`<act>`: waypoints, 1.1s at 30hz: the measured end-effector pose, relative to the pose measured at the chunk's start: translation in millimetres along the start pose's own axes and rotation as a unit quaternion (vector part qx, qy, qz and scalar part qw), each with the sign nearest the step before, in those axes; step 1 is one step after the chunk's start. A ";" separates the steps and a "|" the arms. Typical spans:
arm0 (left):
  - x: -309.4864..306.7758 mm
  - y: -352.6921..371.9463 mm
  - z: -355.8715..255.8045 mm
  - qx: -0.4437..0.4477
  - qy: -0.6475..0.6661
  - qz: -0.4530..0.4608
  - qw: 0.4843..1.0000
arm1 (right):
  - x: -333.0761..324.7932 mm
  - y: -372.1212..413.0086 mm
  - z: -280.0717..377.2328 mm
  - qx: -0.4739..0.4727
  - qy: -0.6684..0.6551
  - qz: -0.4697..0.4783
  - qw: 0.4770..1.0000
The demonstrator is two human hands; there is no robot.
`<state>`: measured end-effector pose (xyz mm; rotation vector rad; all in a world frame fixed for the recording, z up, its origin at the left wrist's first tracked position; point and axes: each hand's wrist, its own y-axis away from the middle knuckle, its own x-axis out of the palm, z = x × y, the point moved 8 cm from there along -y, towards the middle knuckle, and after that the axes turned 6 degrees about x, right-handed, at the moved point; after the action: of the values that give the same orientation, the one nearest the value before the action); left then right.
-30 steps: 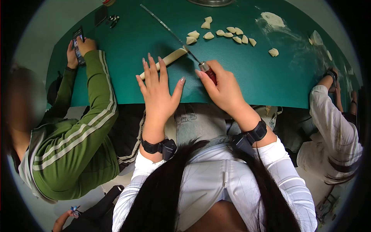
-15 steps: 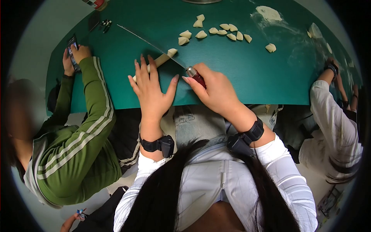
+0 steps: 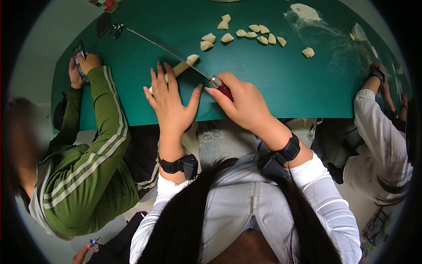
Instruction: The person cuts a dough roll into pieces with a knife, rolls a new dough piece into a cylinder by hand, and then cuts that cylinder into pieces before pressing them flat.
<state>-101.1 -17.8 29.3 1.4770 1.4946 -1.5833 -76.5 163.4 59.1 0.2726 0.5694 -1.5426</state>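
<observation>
My left hand lies palm down with fingers spread over a pale dough roll, which slants away under the fingertips. My right hand grips a knife by its dark red handle. Its long thin blade points to the far left and crosses the roll near its far end. Just past the blade sits the short end piece of dough. Part of the roll is hidden beneath my left fingers.
Several cut dough pieces are scattered on the green table, with a lone one farther right. Flour lies at the back right. A person in a green sleeve holds a phone; another person's pale sleeve is at right.
The view has shifted slightly. The knife's tip has swung a little left, while both hands keep nearly the same pose over the dough.
</observation>
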 end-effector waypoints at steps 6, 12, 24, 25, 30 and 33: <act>-0.2 0.1 -0.2 -0.001 -0.002 -0.001 1.000 | 1.4 -0.3 1.3 0.002 0.017 0.008 1.000; -1.1 -0.4 -0.6 -0.003 0.001 -0.001 1.000 | 2.0 -0.1 -0.1 0.004 0.018 0.004 1.000; -0.6 -0.8 -0.6 -0.003 -0.001 0.003 1.000 | 0.1 -0.2 0.7 0.004 0.013 -0.003 1.000; -0.8 -1.0 -0.8 -0.003 -0.001 0.004 1.000 | 0.2 -0.4 0.5 0.006 0.013 -0.001 1.000; -1.3 -1.4 -1.6 -0.004 -0.004 0.004 1.000 | 0.9 -1.2 -0.2 0.002 0.013 -0.001 1.000; -1.2 -1.3 -1.8 -0.003 -0.005 0.004 1.000 | 0.8 -1.1 0.3 0.004 0.011 0.003 1.000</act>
<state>-101.3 -16.1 31.2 1.4680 1.4855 -1.5778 -77.5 162.5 59.1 0.2981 0.5795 -1.5382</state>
